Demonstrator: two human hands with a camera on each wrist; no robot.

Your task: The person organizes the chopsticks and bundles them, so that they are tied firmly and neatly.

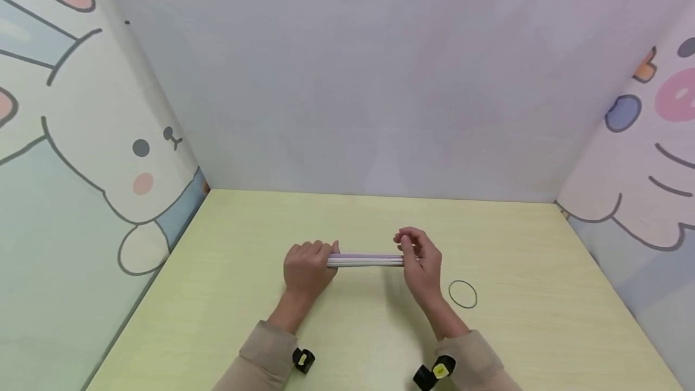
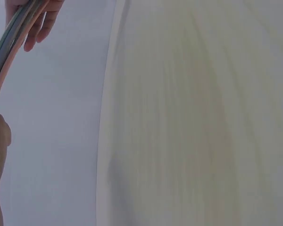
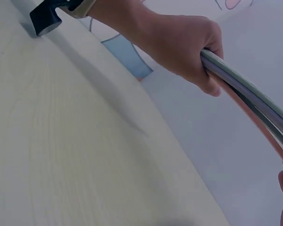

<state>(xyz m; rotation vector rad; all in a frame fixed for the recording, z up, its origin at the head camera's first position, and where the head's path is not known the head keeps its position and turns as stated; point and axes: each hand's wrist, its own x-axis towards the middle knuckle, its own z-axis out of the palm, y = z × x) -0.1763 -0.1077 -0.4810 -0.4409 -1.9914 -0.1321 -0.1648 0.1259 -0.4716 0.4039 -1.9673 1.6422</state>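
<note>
A bundle of long, thin, straw-like sticks (image 1: pixel 366 260) is held level above the table between both hands. Lilac and white show in the head view; green, grey and pink sticks (image 3: pixel 254 108) appear in the right wrist view. My left hand (image 1: pixel 308 265) grips one end in a fist, its fingers wrapped round the bundle. At the other end, my right hand (image 1: pixel 425 264) holds the sticks between thumb and palm, with its fingers loosely bent. Both ends of the bundle are partly hidden by the hands. A thin dark ring like a rubber band (image 1: pixel 476 296) lies right of the right forearm.
The pale wooden table (image 1: pixel 244 222) meets a plain light wall (image 1: pixel 347 77) at the back. Cartoon-printed panels stand at the left (image 1: pixel 98 137) and right (image 1: pixel 641 198). Black wrist-worn devices (image 1: pixel 304 360) hang near both sleeves, close over the table.
</note>
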